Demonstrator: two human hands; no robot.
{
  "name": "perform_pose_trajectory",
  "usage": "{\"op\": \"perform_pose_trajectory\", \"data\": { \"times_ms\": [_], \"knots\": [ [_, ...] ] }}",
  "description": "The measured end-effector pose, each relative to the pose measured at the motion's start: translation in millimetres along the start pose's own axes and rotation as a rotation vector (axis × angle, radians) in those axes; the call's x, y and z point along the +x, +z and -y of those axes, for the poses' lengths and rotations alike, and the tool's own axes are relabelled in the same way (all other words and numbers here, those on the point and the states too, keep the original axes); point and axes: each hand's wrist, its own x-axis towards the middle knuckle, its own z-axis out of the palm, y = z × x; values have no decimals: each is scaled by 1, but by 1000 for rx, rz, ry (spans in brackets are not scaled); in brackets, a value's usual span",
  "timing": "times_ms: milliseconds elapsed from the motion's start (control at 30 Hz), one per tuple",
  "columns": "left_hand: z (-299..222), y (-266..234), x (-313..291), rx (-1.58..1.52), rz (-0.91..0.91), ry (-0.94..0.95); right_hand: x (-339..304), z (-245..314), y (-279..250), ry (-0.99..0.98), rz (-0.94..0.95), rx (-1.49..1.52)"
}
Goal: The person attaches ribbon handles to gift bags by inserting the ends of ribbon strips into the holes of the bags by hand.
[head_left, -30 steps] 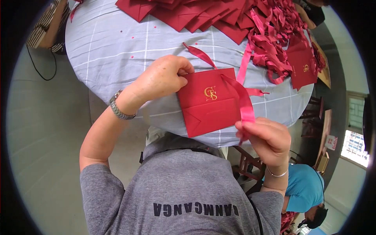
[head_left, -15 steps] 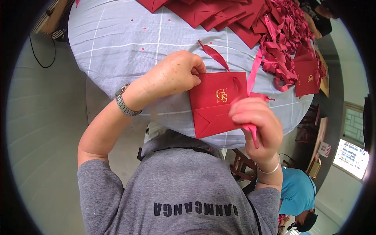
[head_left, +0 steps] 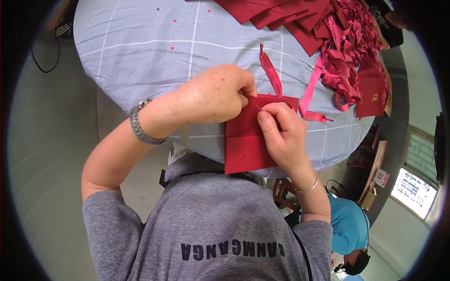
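A small red paper bag lies flat at the table's front edge, its folded bottom toward me. My left hand is closed on its upper left corner, thumb and forefinger pinching the top edge. Over the bag's upper part, my right hand pinches the tip of a thin red ribbon between thumb and forefinger; most of that ribbon is hidden. Another red ribbon sticks out beyond the bag's top edge onto the cloth. My right hand covers the bag's right side and its gold print.
A heap of red ribbons lies at the right, with a printed red bag beside it. Fanned flat red bags lie at the far side of the checked tablecloth. A person in blue is at lower right.
My right hand has moved left and up, bringing the ribbon tip to the bag's upper part. My left hand stays at the top corner. The bag's gold print is now covered.
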Motion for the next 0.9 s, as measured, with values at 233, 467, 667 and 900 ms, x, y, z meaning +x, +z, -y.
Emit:
{"op": "perform_pose_trajectory", "data": {
  "times_ms": [233, 467, 667, 900],
  "knots": [
    [1, -6, 2, 68, 53, 38, 0, -4, 11, -229, -28, -196],
    [-2, -15, 0, 43, 142, -12, 2, 2, 11, -183, 3, -214],
    [1, -17, -1, 14, 156, 3, 5, 15, 11, -81, 23, -204],
    [4, -13, -4, 2, 66, 57, 16, 19, 9, 213, 121, -119]
  ]
}}
